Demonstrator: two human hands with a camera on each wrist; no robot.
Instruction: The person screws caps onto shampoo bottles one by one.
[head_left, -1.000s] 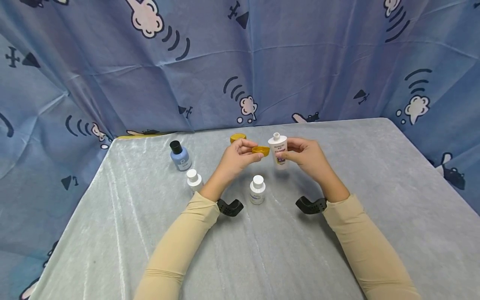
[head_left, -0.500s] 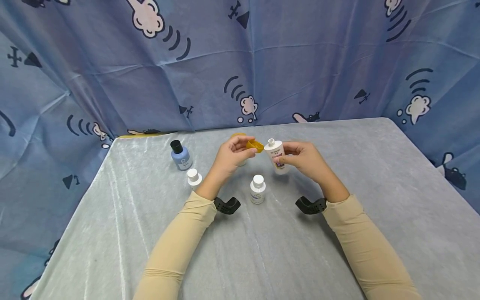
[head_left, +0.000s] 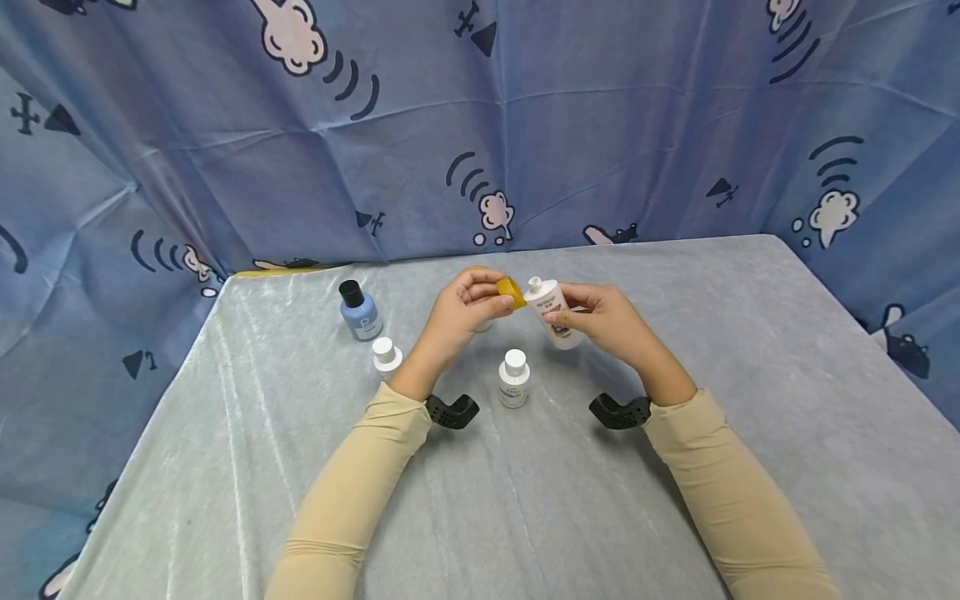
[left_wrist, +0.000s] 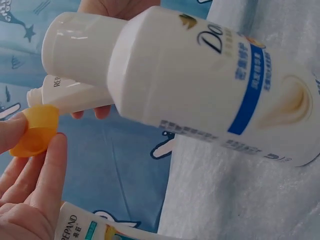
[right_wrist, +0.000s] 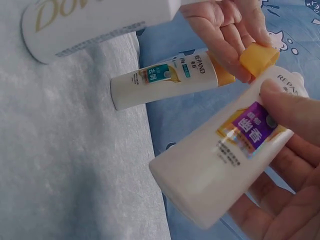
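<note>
My left hand [head_left: 463,308] pinches a yellow cap [head_left: 512,292] between thumb and fingers, its hollow side showing in the left wrist view. Opposite it, my right hand [head_left: 611,325] grips a white shampoo bottle [right_wrist: 225,155] with a purple label, thumb across the front. That bottle leans toward the left hand, its bare neck [head_left: 535,284] uncovered. Cap and bottle shoulder lie very close; I cannot tell whether they touch. Behind the left hand stands a second white bottle [right_wrist: 170,77] with a yellow cap and teal label, mostly hidden in the head view.
A white Dove bottle [head_left: 514,385] stands upright between the forearms. Another white-capped bottle [head_left: 387,357] is partly covered by the left forearm. Farther left is a blue bottle [head_left: 361,317] with a black cap. A patterned blue curtain [head_left: 480,125] hangs behind the grey-covered table [head_left: 750,350].
The left hand has shifted slightly left, and the cap has turned from nearly level to steeply tilted. In the right hand, the bottle has gone from almost upright to leaning left.
</note>
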